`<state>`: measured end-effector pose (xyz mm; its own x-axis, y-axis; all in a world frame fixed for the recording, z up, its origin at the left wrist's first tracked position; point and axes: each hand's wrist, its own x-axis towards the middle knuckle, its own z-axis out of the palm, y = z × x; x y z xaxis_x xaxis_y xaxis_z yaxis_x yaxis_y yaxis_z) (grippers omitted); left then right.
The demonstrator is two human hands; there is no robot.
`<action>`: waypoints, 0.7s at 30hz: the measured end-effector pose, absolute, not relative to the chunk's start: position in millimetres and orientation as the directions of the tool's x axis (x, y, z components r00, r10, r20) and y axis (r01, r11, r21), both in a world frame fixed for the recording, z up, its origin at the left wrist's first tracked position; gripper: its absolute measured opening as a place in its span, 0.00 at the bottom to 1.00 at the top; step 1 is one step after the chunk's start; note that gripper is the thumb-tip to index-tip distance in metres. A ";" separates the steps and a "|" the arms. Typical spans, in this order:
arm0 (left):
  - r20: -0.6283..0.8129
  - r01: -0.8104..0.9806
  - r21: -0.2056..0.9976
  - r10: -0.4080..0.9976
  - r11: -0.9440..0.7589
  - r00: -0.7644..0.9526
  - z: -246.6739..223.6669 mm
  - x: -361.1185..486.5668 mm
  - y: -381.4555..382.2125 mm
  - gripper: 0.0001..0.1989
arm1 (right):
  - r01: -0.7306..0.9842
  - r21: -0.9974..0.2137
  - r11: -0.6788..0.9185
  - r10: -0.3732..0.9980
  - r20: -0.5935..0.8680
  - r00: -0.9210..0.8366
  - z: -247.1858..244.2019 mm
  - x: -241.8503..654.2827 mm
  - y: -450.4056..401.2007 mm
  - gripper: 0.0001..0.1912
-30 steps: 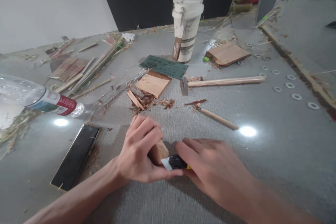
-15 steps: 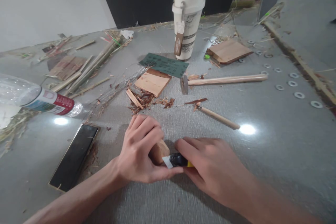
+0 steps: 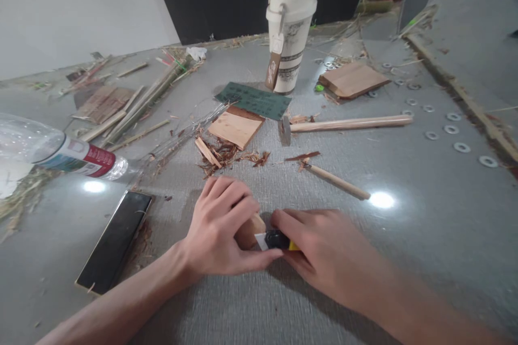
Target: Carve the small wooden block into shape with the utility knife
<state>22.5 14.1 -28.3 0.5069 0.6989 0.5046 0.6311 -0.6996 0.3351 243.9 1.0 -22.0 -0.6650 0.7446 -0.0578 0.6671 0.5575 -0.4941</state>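
Observation:
My left hand (image 3: 224, 229) is wrapped round a small block of wood (image 3: 247, 233), most of it hidden under the fingers. A utility knife (image 3: 277, 239) with a black and yellow body is gripped in my right hand (image 3: 324, 250). Its short blade meets the right end of the wood, and my left thumb reaches across below the knife's black nose. Beyond my hands lie brown bark shavings (image 3: 220, 155), a flat piece of light wood (image 3: 236, 128) and a thin wooden stick (image 3: 338, 181).
A hammer (image 3: 348, 125) lies behind the stick, near green sandpaper (image 3: 253, 99) and an upright white cup (image 3: 290, 38). On the left are a phone (image 3: 115, 242) and a plastic bottle (image 3: 76, 153) on its side. Several metal washers (image 3: 461, 147) and a wooden board (image 3: 354, 80) are at right.
The wood and my left hand have shifted slightly right and up. The knife blade has tilted a little against the wood's end; both grips stay closed.

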 end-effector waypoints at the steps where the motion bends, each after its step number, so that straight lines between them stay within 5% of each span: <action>1: 0.500 0.630 0.335 0.699 -0.701 0.511 -28.7 22.4 14.2 0.24 | 0.670 -0.488 0.559 0.745 -0.059 -0.665 -22.0 244.2 0.8 0.11; 21: 0.448 0.630 0.342 0.710 -0.697 0.543 -26.7 23.0 16.1 0.22 | 0.664 -0.481 0.573 0.716 -0.102 -0.691 -19.9 246.0 0.9 0.11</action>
<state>23.0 16.1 -26.7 0.5430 0.7104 0.4478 0.6299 -0.6972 0.3423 246.0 0.9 -19.9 -0.6912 0.7155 -0.1016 0.6636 0.5727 -0.4812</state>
